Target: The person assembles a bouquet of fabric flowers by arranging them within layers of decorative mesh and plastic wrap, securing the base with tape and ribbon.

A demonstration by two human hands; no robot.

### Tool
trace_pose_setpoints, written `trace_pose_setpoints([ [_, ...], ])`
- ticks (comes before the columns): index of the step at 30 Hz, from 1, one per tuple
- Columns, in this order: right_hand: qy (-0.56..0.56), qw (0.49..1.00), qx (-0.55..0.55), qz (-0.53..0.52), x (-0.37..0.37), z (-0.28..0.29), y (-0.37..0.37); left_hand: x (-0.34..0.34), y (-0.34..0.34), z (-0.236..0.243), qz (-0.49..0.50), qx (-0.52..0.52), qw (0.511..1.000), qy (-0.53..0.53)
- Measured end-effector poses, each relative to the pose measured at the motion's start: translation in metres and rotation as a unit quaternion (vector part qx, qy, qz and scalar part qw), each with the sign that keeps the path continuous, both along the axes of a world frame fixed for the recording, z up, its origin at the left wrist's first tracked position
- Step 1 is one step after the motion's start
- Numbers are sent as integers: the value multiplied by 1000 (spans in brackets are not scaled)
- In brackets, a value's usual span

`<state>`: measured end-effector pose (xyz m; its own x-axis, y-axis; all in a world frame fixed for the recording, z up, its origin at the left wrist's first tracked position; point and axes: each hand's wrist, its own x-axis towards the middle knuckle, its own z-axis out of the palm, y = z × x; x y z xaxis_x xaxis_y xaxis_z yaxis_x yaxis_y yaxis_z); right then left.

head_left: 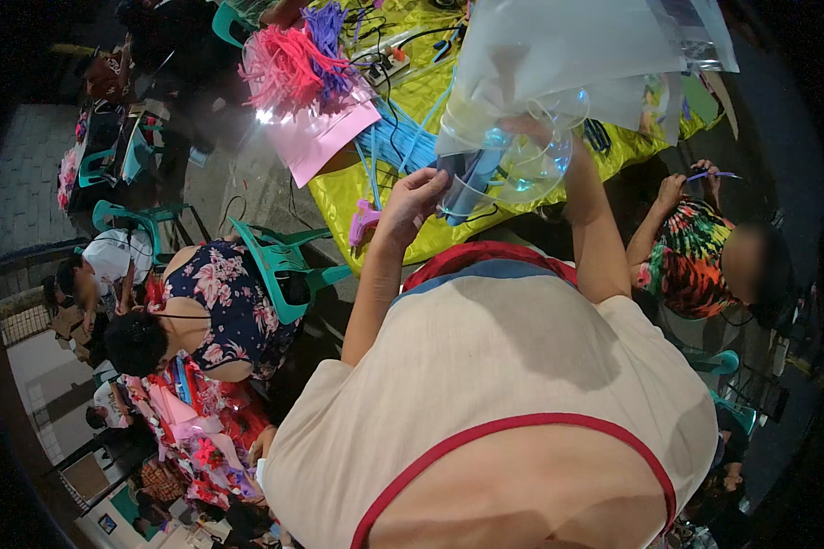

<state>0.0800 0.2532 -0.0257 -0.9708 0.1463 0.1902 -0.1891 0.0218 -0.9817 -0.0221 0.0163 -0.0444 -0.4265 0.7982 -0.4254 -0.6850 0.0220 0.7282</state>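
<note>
Looks like a craft workshop: shiny yellow plastic-covered table [337,194] at twelve o'clock, fuzzy pink stems [282,78] and a pistol-shaped pink plastic glue gun [363,221] around eleven, a co-worker [691,252] holding a thin purple strip [721,175] at three!

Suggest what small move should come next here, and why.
The left hand should probably firm its grip on the blue pieces first. Its thumb and finger seem to pinch only near their left edge, with clear plastic bulging to their right. The right hand shows through that plastic, so whether it also supports them is hard to tell.
</note>
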Motion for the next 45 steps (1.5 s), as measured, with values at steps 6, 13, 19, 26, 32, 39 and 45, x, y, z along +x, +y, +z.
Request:
trace_pose_setpoints([
  [6, -64, 997, -16, -49, -1, 29, -24, 5, 1, -11, 83, 37, 996, -3],
  [13, -29, 942, -334, 3, -11, 16, -27, -13, -2, -15, 59, 99, 962, -248],
  [19, 36, 984, -173, -34, -12, 27, -42, -29, -29, -45, -38, 172, 954, -241],
  [26, 37, 898, -434, -56, -35, 16, -45, 4, 8, -21, 102, 86, 985, -109],
  [32, -46, 980, 109, -158, -49, 39, -57, -11, -11, -89, 105, 132, 984, 64],
  [39, -66, 901, 320, -286, -51, 53, -64, -30, -23, -48, 89, -49, 964, 248],
  [45, -174, 883, 345, -265, -63, 55, -111, -61, 8, -21, 97, 306, 945, 69],
])
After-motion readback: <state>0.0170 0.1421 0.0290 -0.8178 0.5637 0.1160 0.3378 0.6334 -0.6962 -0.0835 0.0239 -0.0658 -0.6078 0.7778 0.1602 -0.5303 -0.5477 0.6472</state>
